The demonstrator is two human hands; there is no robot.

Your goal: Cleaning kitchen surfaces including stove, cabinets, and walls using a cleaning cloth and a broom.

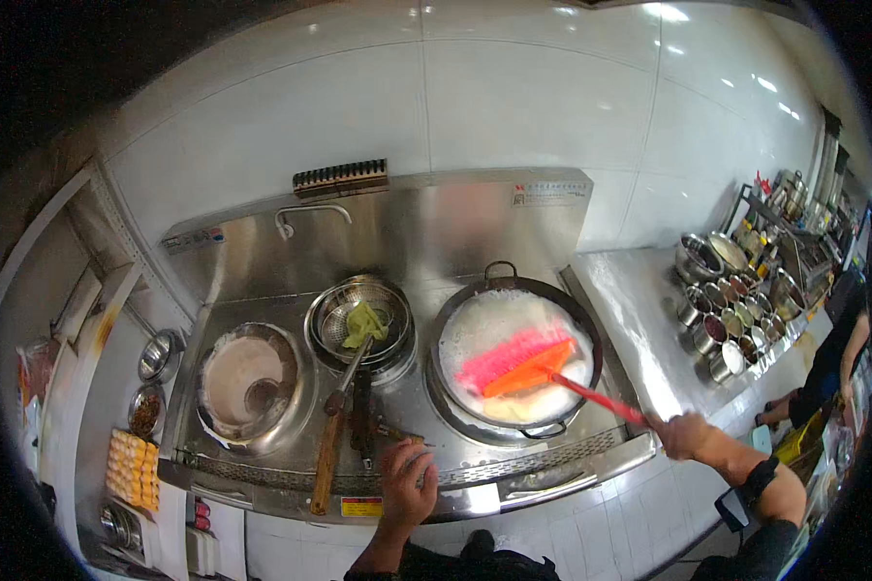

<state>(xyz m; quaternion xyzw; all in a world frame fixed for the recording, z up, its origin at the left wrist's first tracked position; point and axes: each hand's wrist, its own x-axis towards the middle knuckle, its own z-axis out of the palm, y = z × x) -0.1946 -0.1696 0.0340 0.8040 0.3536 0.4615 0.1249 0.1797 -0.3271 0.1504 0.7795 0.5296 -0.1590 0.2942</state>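
My right hand (681,436) grips the red handle of a broom-like brush (529,367) with an orange head and pink bristles. Its bristles lie in the pale, foamy liquid (494,312) inside a large two-handled black wok (594,345), which sits on the right burner. Loosely curled at the front edge of the steel range (465,465), my left hand (409,479) shows nothing in its grasp. A short brownish lever or handle (394,431) lies just beyond its fingertips; whether they touch is unclear. To the left, a wooden-handled ladle or strainer (327,457) rests across the range.
Nested steel strainers (320,298) hold a yellow-green cloth (365,324). A round basin (243,381) contains cloudy liquid at left, below a faucet (312,209). Egg trays (132,468) stand far left. Several seasoning pots (730,319) line the right counter (625,305); another person (836,356) stands beyond.
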